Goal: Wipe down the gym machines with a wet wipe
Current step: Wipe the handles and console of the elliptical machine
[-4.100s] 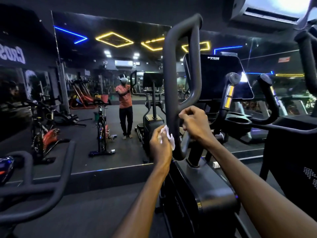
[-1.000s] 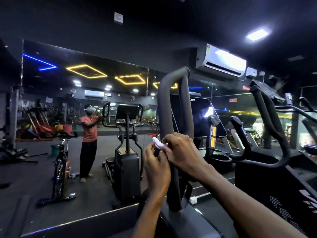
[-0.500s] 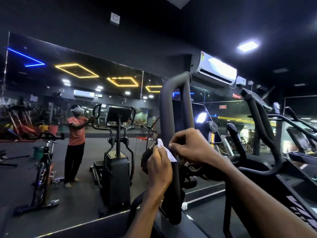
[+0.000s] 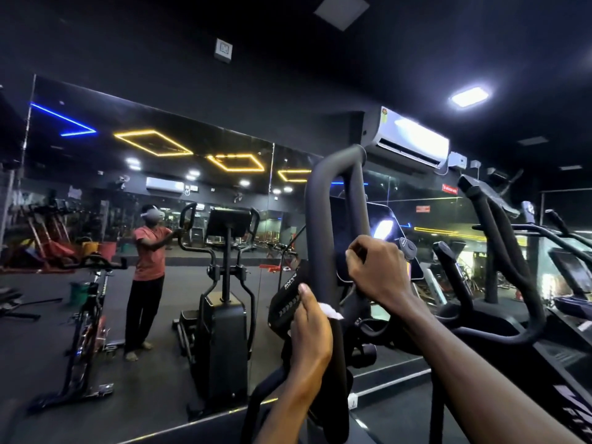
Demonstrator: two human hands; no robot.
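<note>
A black looped handlebar (image 4: 320,200) of an elliptical machine rises in front of me. My left hand (image 4: 312,334) wraps round the left bar of the loop low down, with a white wet wipe (image 4: 330,310) squeezed between palm and bar; only a small corner of the wipe shows. My right hand (image 4: 376,270) grips the right bar of the same loop higher up, fingers curled round it. The machine's console screen (image 4: 382,229) sits just behind my right hand.
A wall mirror (image 4: 134,187) ahead reflects a person, an elliptical and a spin bike (image 4: 89,318). More elliptical handles (image 4: 499,251) stand to the right. An air conditioner (image 4: 413,139) hangs on the wall above.
My left hand with the wipe has slid down the left bar. My right hand has risen a little on the right bar. The view has tilted up since four seconds ago.
</note>
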